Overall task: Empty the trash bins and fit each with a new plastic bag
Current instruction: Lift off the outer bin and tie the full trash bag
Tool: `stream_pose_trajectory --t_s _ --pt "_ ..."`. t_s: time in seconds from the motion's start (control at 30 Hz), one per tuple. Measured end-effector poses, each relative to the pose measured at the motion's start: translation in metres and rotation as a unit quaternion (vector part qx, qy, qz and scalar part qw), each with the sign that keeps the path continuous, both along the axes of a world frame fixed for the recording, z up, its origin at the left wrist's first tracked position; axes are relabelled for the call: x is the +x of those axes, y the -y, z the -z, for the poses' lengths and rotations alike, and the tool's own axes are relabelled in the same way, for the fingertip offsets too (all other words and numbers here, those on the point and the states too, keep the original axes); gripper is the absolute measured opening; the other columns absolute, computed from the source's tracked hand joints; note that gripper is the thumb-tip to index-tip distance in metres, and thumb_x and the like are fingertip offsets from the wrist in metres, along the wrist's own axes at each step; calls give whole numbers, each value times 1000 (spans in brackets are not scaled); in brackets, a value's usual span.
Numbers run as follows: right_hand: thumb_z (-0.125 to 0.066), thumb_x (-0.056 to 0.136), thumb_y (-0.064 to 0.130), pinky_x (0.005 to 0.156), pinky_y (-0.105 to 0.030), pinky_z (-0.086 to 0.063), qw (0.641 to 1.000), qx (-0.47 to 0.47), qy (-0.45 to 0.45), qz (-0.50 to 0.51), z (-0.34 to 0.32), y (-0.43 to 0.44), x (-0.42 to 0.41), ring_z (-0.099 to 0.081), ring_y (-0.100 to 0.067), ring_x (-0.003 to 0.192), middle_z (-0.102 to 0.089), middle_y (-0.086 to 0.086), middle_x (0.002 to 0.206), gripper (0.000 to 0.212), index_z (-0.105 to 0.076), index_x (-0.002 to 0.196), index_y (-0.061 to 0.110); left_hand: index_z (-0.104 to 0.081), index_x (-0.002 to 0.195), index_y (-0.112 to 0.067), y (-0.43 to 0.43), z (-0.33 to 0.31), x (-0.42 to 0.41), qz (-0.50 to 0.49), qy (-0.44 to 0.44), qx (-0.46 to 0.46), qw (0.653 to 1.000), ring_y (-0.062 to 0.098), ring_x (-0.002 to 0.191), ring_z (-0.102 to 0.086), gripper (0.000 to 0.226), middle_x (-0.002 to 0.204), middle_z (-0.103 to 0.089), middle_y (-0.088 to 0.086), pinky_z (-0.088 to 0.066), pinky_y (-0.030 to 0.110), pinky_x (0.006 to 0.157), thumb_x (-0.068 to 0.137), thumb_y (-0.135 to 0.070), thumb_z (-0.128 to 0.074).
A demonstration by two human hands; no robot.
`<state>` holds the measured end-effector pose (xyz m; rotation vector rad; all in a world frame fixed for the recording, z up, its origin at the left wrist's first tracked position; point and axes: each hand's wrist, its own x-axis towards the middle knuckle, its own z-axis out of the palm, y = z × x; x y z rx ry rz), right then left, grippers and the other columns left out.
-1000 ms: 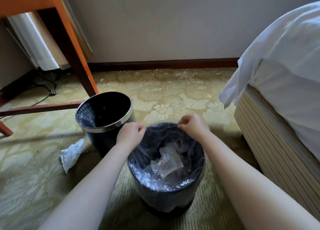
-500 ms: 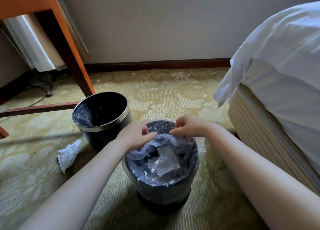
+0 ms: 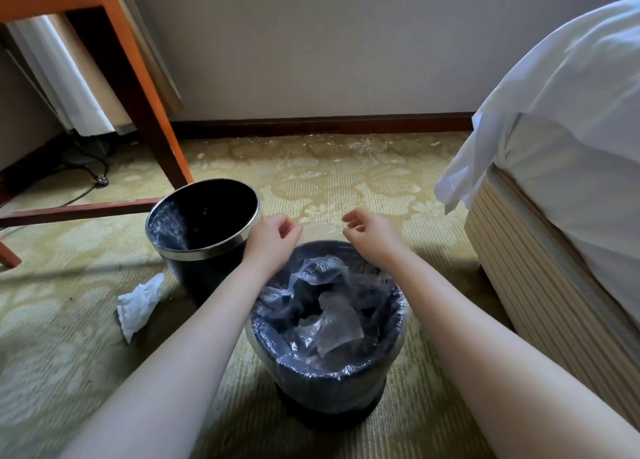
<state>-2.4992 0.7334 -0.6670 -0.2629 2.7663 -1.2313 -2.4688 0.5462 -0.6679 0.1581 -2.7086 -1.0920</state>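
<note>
Held apart, the left hand [image 3: 273,238] and right hand [image 3: 369,233] each seem to pinch the plastic bag [image 3: 332,327]'s edge above the lined bin [image 3: 325,417].

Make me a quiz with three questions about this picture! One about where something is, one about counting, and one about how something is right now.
1. Where is the crumpled white tissue?
A) in a bin
B) on the patterned carpet
C) on a bed

2. How many round black trash bins stand there?
A) one
B) two
C) three

3. The nearer bin is:
A) lined with a clear plastic bag
B) bare
C) tipped over

Answers:
1 B, it lies on the floor left of the metal-rimmed bin.
2 B, only those two bins show.
3 A, film covers its rim, and the left hand and right hand pinch the bag's far edge.
</note>
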Motion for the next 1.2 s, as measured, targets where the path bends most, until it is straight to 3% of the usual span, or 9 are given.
stream_pose_trajectory --t_s 0.17,0.33,0.5,0.6,0.7,0.8,0.9,1.0,1.2 --pt "-50 84 -5 77 -30 -52 991 -74 38 -109 -42 21 6 -59 -16 96 -58 -1 119 59 -45 136 21 -61 76 -16 -8 -48 13 114 -109 -137 978 9 59 -44 15 60 -48 -9 -36 27 57 90 -21 -60" --pt "-57 87 10 51 -18 -40 980 88 20 -176 -57 12 17 -49 -10 60 -55 3 74 7 -59 86 17 -58 79 -18 7 -74 26 78 -123 -224 964 14 63 -49 15 62 -50 -8 -39 30 57 92 -25 -58" --pt "-68 82 23 60 -25 -39 980 104 102 -135 -65 -30 24 -47 -15 65 -50 -1 73 20 -52 77 13 -62 89 -13 14 -85 31 -38 -104 -193 975 24 72 -58 16 77 -63 5 -47 34 60 94 -24 -51" --pt "-69 83 20 55 -24 -34 989 73 79 -106 -84 -37 31 -41 -14 59 -45 1 66 27 -47 70 13 -60 86 -13 8 -89 34 -55 -55 -126 989 24 74 -60 18 76 -62 4 -51 36 67 91 -29 -53" --pt "-68 84 24 54 -27 -36 994 76 -81 -13 -101 -29 41 -45 -10 59 -52 6 67 17 -57 75 16 -58 83 -18 8 -84 35 -11 66 -9 998 23 83 -64 25 82 -62 1 -53 38 78 81 -43 -60" --pt "-67 85 29 55 -29 -36 983 68 -166 35 -108 -20 48 -46 -11 62 -51 8 67 15 -56 80 20 -56 107 -16 12 -74 40 41 185 -75 979 21 100 -57 45 104 -56 -1 -48 34 87 78 -49 -67" --pt "-72 82 33 58 -26 -41 996 54 -58 -30 -102 -21 50 -56 -16 74 -59 5 82 24 -60 96 18 -54 115 -15 22 -66 45 57 224 -105 967 20 101 -54 53 109 -54 1 -46 32 87 77 -47 -72" --pt "-74 81 30 82 -30 -53 981 115 113 -108 -99 -29 54 -62 -19 100 -61 2 116 53 -53 127 16 -56 112 -14 35 -61 48 69 263 -130 953 20 100 -57 55 108 -58 1 -49 35 90 72 -46 -77" --pt "-60 90 21 53 -28 -46 960 258 67 -89 -83 -25 58 -59 -21 69 -60 -4 75 14 -57 84 9 -64 77 -10 32 -59 52 104 269 -202 936 26 83 -67 2 86 -70 11 -54 32 70 77 -12 -63"
